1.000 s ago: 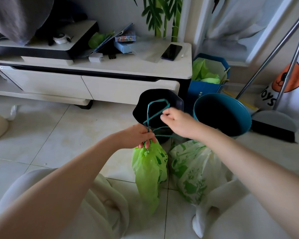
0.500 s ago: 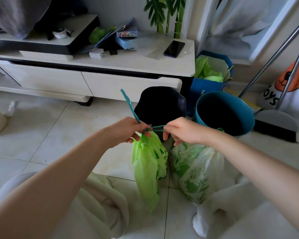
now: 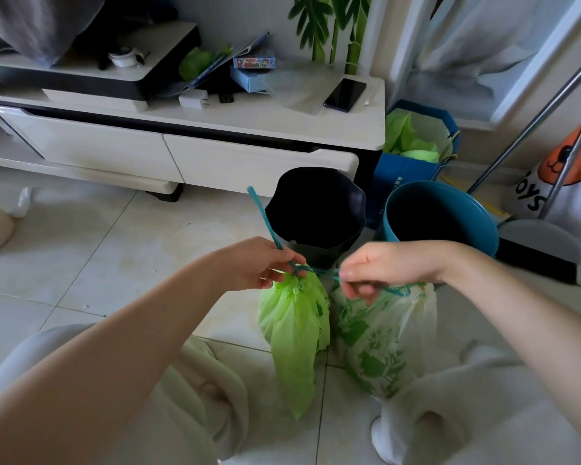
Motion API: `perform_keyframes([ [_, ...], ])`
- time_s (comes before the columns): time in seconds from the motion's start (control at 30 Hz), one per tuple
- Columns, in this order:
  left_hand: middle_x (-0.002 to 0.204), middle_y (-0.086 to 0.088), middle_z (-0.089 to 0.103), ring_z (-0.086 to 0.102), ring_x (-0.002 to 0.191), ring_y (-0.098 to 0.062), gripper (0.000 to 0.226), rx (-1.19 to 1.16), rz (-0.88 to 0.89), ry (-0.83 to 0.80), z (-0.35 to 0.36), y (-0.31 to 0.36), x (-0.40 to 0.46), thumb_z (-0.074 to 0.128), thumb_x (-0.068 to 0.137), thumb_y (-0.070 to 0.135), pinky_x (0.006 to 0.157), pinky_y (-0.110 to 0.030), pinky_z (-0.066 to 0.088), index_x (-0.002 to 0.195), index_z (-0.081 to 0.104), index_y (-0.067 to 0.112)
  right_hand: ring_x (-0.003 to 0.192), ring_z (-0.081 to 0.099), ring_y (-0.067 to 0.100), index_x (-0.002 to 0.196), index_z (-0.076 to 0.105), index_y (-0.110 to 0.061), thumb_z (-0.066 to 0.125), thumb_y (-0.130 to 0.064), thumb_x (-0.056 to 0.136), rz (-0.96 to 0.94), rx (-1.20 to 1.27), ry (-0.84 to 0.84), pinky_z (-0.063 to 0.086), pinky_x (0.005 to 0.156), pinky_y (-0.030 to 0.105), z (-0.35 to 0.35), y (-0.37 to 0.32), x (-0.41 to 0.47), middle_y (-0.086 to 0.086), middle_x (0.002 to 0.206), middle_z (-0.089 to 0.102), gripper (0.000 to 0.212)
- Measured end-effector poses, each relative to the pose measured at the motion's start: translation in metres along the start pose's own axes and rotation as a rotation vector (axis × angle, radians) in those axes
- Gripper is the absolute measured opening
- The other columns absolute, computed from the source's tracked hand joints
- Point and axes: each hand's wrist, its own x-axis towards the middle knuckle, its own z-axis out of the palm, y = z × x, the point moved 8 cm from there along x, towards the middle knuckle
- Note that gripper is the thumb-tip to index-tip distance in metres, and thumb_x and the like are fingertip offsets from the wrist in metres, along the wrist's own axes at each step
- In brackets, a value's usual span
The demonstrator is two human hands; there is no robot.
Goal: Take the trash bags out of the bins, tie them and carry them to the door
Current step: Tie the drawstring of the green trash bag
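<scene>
On the tiled floor before the emptied black bin (image 3: pixel 316 209), we kept the crumpled bright-green plastic trash bag (image 3: pixel 294 327) upright, our left hand (image 3: pixel 252 263) and right hand (image 3: pixel 383 266) each pinching a teal drawstring (image 3: pixel 319 271) end, pulling apart to cinch its neck.

Both hands pinch drawstring (image 3: pixel 319 271) — green bag (image 3: pixel 294 327) cinched.

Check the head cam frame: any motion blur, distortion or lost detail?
Head view: right hand slightly motion-blurred, left hand sharper; wide-angle bending curves the TV cabinet edges; black bin and teal bin interiors crushed to shadow; window daylight soft, no glare.
</scene>
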Motion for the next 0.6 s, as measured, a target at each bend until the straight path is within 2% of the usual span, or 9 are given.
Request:
perform_keyframes([
  [0.1,0.099,-0.007,0.065,0.049,0.058,-0.007,0.023,-0.117,-0.031,0.047,-0.005,-0.005,0.003,0.054,0.096,0.015,0.053,-0.016,0.039,0.11,0.068,0.004,0.075,0.06,0.014,0.089,0.068,-0.016,0.038,-0.029,0.1,0.239,-0.354,-0.196,0.051,0.077,0.032,0.023,0.031,0.001,-0.003,0.079,0.064,0.035],
  [0.17,0.094,-0.006,0.066,0.053,0.06,-0.006,0.019,-0.133,-0.019,0.046,-0.006,-0.007,0.004,0.059,0.093,0.013,0.054,-0.015,0.045,0.105,0.071,0.004,0.078,0.062,0.012,0.088,0.067,-0.021,0.036,-0.027,0.099,0.352,-0.4,-0.264,0.05,0.078,0.028,0.036,0.048,0.005,-0.007,0.08,0.065,0.034],
  [0.3,0.089,-0.004,0.073,0.069,0.07,-0.01,0.018,-0.141,0.014,0.007,-0.002,-0.008,0.002,0.061,0.091,0.009,0.064,-0.018,0.053,0.105,0.071,0.005,0.079,0.061,0.009,0.09,0.068,-0.021,0.037,-0.023,0.097,0.378,-0.471,-0.198,0.048,0.079,0.028,0.032,0.059,0.021,-0.007,0.084,0.065,0.032],
  [0.43,0.089,-0.01,0.074,0.073,0.076,-0.015,0.016,-0.218,0.026,0.001,-0.002,-0.008,0.002,0.062,0.088,0.003,0.068,-0.021,0.059,0.101,0.071,0.003,0.092,0.066,0.015,0.115,0.063,-0.02,0.034,-0.02,0.096,0.45,-0.586,-0.192,0.051,0.095,0.039,0.03,0.074,0.029,-0.002,0.106,0.069,0.034],
  [0.53,0.086,-0.012,0.073,0.071,0.072,-0.015,0.013,-0.231,0.035,0.016,-0.004,-0.007,0.001,0.066,0.084,-0.002,0.068,-0.021,0.059,0.094,0.073,0.003,0.091,0.065,0.015,0.129,0.053,-0.02,0.038,-0.023,0.097,0.446,-0.629,-0.202,0.051,0.096,0.041,0.029,0.076,0.035,-0.002,0.113,0.068,0.035],
  [0.6,0.085,-0.012,0.072,0.07,0.071,-0.014,0.014,-0.178,0.062,0.043,-0.006,-0.005,-0.001,0.068,0.081,-0.004,0.068,-0.02,0.059,0.093,0.073,0.002,0.091,0.064,0.013,0.137,0.046,-0.023,0.046,-0.031,0.096,0.418,-0.582,-0.178,0.051,0.096,0.039,0.02,0.072,0.036,-0.001,0.119,0.065,0.041],
])
